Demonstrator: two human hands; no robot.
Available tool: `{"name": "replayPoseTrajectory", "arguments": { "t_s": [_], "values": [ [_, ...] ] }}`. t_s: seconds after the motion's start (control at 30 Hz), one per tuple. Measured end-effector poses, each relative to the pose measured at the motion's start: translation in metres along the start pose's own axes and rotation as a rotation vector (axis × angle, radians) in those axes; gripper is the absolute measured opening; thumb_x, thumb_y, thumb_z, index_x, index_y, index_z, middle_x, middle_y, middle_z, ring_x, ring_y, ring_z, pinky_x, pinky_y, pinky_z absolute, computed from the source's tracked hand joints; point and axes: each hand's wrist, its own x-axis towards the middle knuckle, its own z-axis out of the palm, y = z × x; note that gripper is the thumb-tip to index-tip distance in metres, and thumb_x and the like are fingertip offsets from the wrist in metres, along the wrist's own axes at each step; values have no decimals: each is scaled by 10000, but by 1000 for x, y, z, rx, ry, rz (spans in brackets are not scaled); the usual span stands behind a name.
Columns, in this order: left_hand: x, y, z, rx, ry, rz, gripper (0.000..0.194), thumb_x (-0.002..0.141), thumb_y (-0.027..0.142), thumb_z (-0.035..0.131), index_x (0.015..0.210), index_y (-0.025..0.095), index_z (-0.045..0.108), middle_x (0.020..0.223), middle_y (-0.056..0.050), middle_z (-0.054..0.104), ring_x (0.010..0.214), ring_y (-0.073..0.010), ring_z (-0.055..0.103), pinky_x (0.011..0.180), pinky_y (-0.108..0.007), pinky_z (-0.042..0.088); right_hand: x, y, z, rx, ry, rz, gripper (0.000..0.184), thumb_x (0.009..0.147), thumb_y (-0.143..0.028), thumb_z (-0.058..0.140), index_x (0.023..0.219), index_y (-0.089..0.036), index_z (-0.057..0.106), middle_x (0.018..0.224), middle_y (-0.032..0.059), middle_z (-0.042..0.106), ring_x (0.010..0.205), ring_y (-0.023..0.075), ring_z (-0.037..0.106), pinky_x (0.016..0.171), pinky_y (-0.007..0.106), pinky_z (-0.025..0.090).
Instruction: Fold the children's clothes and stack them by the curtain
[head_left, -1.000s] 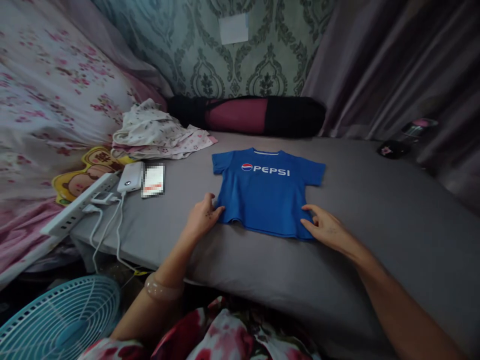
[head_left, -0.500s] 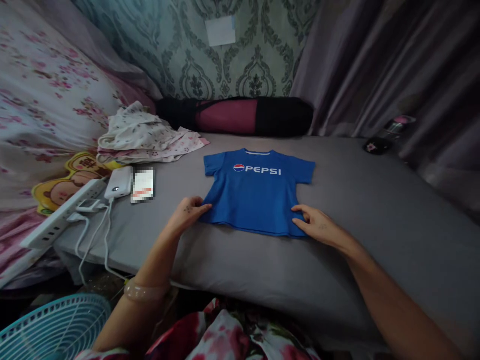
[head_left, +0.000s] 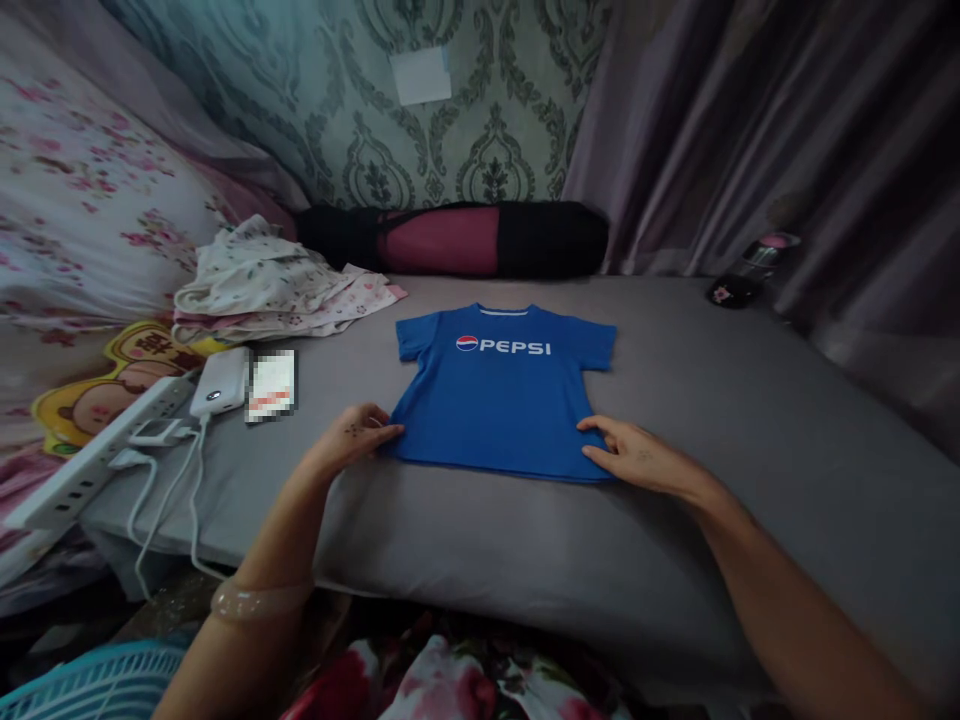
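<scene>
A small blue T-shirt (head_left: 501,400) with white PEPSI lettering lies flat, front up, on the grey mattress (head_left: 750,420). My left hand (head_left: 351,437) rests at the shirt's lower left hem corner, fingers pinched on the fabric edge. At the lower right hem corner my right hand (head_left: 637,455) pinches the cloth between thumb and fingers. Both sleeves are spread out to the sides.
A pile of floral clothes (head_left: 270,285) lies at the back left. Next to it are a white power bank (head_left: 219,381), a phone (head_left: 271,385) and a power strip (head_left: 97,450) with cables. A black and pink bolster (head_left: 457,238) lines the wall; a bottle (head_left: 757,255) stands right.
The view has swung right and a little up, so everything sits further left in the picture. Both hands stay at the shirt's bottom corners; the shirt lies much as before.
</scene>
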Motion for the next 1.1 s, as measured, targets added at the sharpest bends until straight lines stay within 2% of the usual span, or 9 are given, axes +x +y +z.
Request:
{"name": "replayPoseTrajectory", "arguments": {
  "t_s": [0.17, 0.23, 0.3, 0.4, 0.5, 0.67, 0.77, 0.93, 1.1],
  "values": [
    [19, 22, -5, -155, 40, -73, 541, 662, 612, 661, 951, 158, 605, 729, -39, 648, 675, -173, 613, 569, -254, 465, 15, -2, -16, -108, -41, -4, 381, 819, -453, 537, 1092, -217, 658, 573, -17, 591, 537, 153, 554, 508, 252, 362],
    [36, 31, -2, -222, 74, -152, 432, 730, 544, 637, 910, 154, 592, 690, -35, 633, 623, -148, 596, 555, -240, 451, 30, -6, -18, -165, 48, -53, 322, 863, -412, 487, 1035, -224, 683, 763, 34, 685, 703, 186, 630, 627, 277, 436],
    [55, 39, 3, -253, 114, -240, 312, 790, 459, 606, 835, 153, 567, 608, -12, 582, 523, -116, 534, 509, -226, 408, 50, -14, -14, -198, 176, -113, 329, 902, -343, 425, 1063, -202, 674, 1013, 81, 697, 935, 219, 636, 810, 311, 455],
    [82, 48, 11, -283, 194, -235, 233, 791, 374, 624, 808, 154, 550, 563, 13, 536, 469, -97, 480, 485, -221, 376, 83, -26, 1, -229, 304, -132, 434, 935, -299, 353, 1257, -97, 562, 1250, 160, 600, 1178, 239, 537, 1003, 326, 378],
    [103, 55, 19, -261, 260, -230, 236, 754, 356, 663, 782, 146, 558, 520, 29, 490, 449, -98, 456, 467, -225, 342, 109, -34, 20, -272, 310, -121, 539, 957, -315, 266, 1362, 2, 428, 1407, 211, 450, 1328, 255, 388, 1099, 329, 272],
    [120, 54, 24, -225, 303, -179, 226, 693, 286, 694, 825, 137, 585, 559, 17, 526, 491, -116, 492, 479, -224, 350, 125, -33, 37, -323, 320, 25, 677, 959, -474, 185, 1460, -25, 267, 1537, 188, 222, 1424, 300, 164, 1141, 448, 171],
    [122, 46, 26, -113, 388, -34, 340, 683, 247, 694, 983, 145, 574, 727, -25, 628, 640, -151, 587, 575, -232, 420, 122, -27, 42, -363, 338, 33, 701, 957, -517, 177, 1470, -48, 263, 1550, 175, 189, 1430, 297, 129, 1145, 435, 147],
    [107, 41, 36, 288, 436, 226, 362, 812, 188, 538, 1170, 186, 489, 1004, -103, 654, 959, -227, 619, 802, -306, 450, 119, -24, 46, -414, 362, 17, 712, 954, -544, 180, 1461, -61, 307, 1535, 185, 233, 1419, 310, 169, 1145, 430, 131],
    [89, 50, 41, 630, 467, 239, 321, 893, 218, 388, 1199, 143, 453, 1110, -196, 580, 1036, -298, 583, 804, -373, 457, 119, -25, 43, -411, 351, 22, 703, 956, -541, 178, 1467, -75, 300, 1543, 175, 216, 1421, 305, 169, 1146, 426, 136]
  ]
}}
